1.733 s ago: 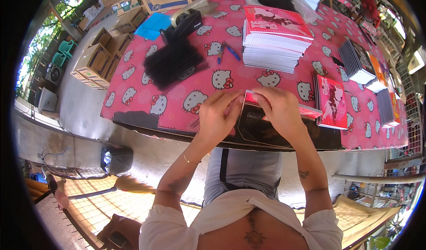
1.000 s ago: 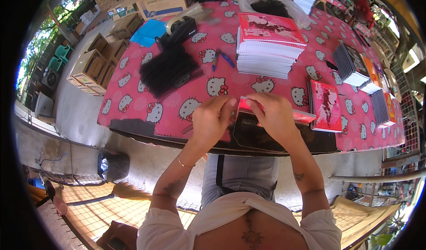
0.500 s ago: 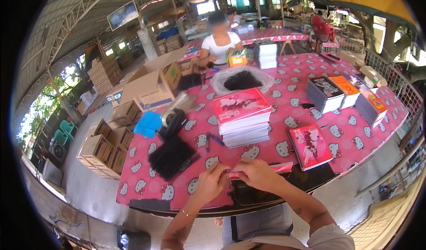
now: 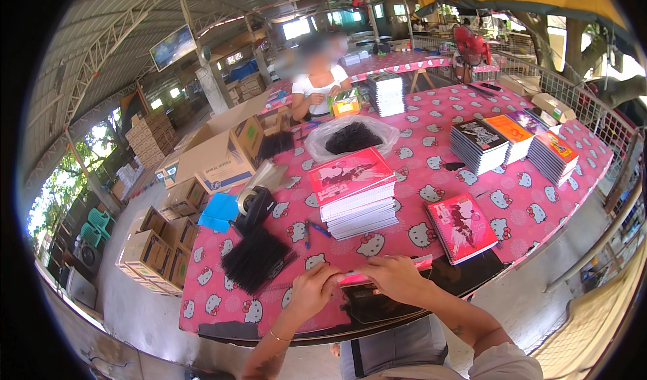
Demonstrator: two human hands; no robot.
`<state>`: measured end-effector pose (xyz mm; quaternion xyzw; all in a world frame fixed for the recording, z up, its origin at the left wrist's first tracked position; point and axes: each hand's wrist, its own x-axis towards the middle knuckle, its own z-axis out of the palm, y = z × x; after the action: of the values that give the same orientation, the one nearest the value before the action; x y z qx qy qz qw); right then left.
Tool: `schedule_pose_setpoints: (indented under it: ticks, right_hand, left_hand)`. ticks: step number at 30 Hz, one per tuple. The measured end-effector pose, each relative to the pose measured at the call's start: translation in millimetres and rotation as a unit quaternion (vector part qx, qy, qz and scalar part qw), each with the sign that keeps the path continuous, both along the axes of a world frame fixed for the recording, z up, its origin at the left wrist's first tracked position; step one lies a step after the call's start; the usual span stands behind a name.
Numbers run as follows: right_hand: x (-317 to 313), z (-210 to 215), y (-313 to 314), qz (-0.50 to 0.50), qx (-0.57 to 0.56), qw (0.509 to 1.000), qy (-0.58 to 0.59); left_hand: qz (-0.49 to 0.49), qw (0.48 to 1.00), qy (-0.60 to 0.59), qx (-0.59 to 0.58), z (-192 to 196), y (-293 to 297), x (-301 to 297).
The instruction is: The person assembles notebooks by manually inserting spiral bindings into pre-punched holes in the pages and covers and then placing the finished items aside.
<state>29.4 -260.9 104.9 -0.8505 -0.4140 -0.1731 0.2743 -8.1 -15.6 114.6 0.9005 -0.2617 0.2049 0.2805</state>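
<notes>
At the table's front edge, both hands are closed on a thin pink-covered notebook (image 4: 422, 263), seen nearly edge-on. My left hand (image 4: 312, 290) pinches its left end, while my right hand (image 4: 397, 279) grips along the upper edge nearer the middle. Whether a coil is in the fingers is too small to tell. Just beyond stands a tall stack of pages with red-pink covers (image 4: 354, 173). A spiral-bound notebook with a like cover (image 4: 464, 226) lies to the right. Left of my hands is a pile of thin black coils (image 4: 257, 261).
Pens (image 4: 318, 230), a tape dispenser (image 4: 255, 205) and blue paper (image 4: 218, 212) lie at left, near an open carton (image 4: 229, 156). A plastic bag of black coils (image 4: 352, 137) sits behind the stack. Notebook stacks (image 4: 478, 147) stand at right. A person (image 4: 318, 82) works across the table.
The whole view has shifted, so things on the table sit farther left and a little lower. Both hands keep hold of the notebook, with a little more of its pink edge showing between them.
</notes>
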Motion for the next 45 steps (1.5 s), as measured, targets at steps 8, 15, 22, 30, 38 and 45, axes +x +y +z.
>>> schedule_pose_setpoints:
  ticks: [8,15,22,30,38,45]
  right_hand:
    - [10,1,-2,0.001,-0.006,1.000,0.022]
    - [8,0,-2,-0.003,0.004,1.000,0.015]
    - [4,-7,4,-0.007,0.022,1.000,-0.006]
    - [6,-10,8,-0.008,0.045,0.999,-0.024]
    - [8,1,-3,-0.025,0.011,1.000,-0.009]
    - [9,-1,0,-0.018,0.026,0.999,-0.019]
  left_hand:
    - [0.004,0.999,0.030,-0.021,-2,-8,13]
    - [-0.001,0.999,0.045,0.028,10,-7,14]
    - [0.001,0.999,0.027,0.035,8,5,15]
    - [-0.014,0.999,0.050,-0.003,17,3,9]
    - [0.006,0.993,0.108,-0.040,11,-7,16]
    - [0.001,0.991,0.121,-0.056,17,-15,10]
